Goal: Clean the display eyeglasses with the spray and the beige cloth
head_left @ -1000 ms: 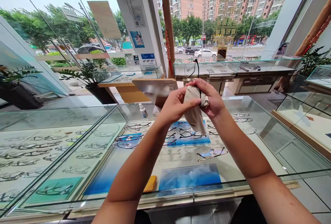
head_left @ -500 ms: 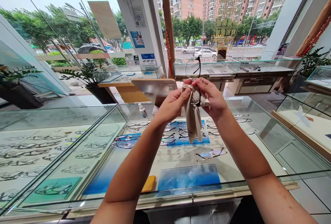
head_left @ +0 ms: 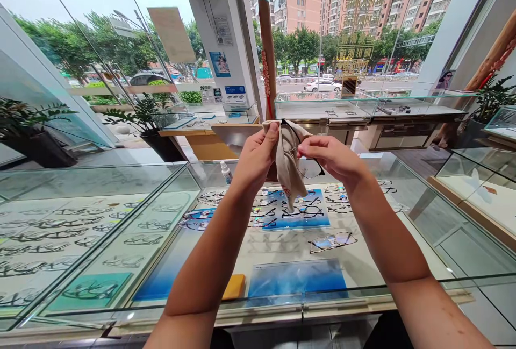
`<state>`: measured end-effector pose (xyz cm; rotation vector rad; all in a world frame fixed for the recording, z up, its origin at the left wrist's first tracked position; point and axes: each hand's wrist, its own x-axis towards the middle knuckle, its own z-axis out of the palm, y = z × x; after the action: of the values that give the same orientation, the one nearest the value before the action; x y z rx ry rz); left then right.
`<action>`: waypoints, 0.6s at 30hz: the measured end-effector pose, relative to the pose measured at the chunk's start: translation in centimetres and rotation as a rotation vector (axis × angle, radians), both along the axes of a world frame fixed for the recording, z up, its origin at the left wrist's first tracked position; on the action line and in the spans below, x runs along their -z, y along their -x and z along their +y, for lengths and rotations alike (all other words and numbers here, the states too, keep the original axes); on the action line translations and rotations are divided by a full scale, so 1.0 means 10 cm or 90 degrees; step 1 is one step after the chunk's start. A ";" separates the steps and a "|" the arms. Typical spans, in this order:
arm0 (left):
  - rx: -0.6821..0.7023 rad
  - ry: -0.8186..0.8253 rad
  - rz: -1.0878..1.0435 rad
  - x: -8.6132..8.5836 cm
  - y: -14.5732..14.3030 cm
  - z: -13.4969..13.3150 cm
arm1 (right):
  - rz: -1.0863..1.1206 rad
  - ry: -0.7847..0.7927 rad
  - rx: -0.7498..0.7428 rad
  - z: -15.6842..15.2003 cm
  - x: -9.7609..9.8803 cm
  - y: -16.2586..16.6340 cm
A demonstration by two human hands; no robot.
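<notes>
Up over the glass counter, my left hand [head_left: 258, 158] is closed on a beige cleaning cloth [head_left: 291, 174], thumb on top and the cloth's lower end hanging free. A pair of thin-rimmed eyeglasses [head_left: 313, 169] is partly wrapped in that cloth. One dark temple runs along the cloth's upper part, and a clear lens shows below my right fingers. My right hand [head_left: 336, 158] pinches the eyeglasses near the middle of the frame, at the cloth's right edge. Folds of cloth and my fingers hide the rest of the frame.
Below my hands, the glass display case [head_left: 282, 295] holds rows of eyeglasses and blue display cards [head_left: 298, 279]. A small spray bottle [head_left: 226, 172] stands behind my left forearm. An orange-yellow block [head_left: 234, 286] lies near the front edge. More display counters [head_left: 322, 107] line the window.
The eyeglasses have turned from upright above my fingers to hanging low at the cloth's right side. My hands have moved apart, the left leftward with the cloth. The view has shifted slightly.
</notes>
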<state>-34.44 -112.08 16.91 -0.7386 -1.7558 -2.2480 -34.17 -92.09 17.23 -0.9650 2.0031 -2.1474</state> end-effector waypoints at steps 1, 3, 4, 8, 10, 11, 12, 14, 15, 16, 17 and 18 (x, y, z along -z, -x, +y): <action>0.005 -0.001 0.003 -0.01 -0.01 0.00 | -0.007 0.005 0.007 -0.01 0.01 0.01; 0.022 0.002 0.007 -0.03 -0.02 -0.03 | -0.018 0.014 0.013 -0.01 0.01 0.02; 0.035 0.007 0.008 -0.04 -0.03 -0.05 | -0.021 0.019 0.015 -0.01 0.01 0.02; 0.116 0.040 0.020 -0.11 -0.08 -0.13 | -0.017 0.037 0.019 0.01 0.00 0.02; 0.144 0.056 0.028 -0.12 -0.10 -0.15 | -0.023 0.043 0.013 0.01 -0.02 0.01; 0.146 0.062 0.032 -0.13 -0.10 -0.14 | -0.030 0.047 0.008 0.01 -0.02 0.01; 0.141 0.069 0.036 -0.12 -0.11 -0.13 | -0.037 0.051 0.002 0.00 -0.03 0.01; 0.107 0.076 0.053 -0.10 -0.11 -0.09 | -0.051 0.055 -0.013 -0.01 -0.03 0.00; 0.082 0.075 0.063 -0.08 -0.11 -0.07 | -0.054 0.054 -0.020 -0.01 -0.03 0.00; 0.055 0.071 0.071 -0.06 -0.11 -0.04 | -0.054 0.051 -0.028 -0.02 -0.03 -0.01; 0.027 0.064 0.077 -0.04 -0.10 -0.01 | -0.052 0.047 -0.036 -0.03 -0.03 -0.01; -0.002 0.050 0.083 -0.01 -0.10 0.03 | -0.049 0.041 -0.046 -0.03 -0.03 -0.02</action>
<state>-33.45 -111.83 17.02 -0.8769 -1.7906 -2.0869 -33.97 -92.41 17.57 -0.9328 1.8471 -2.1878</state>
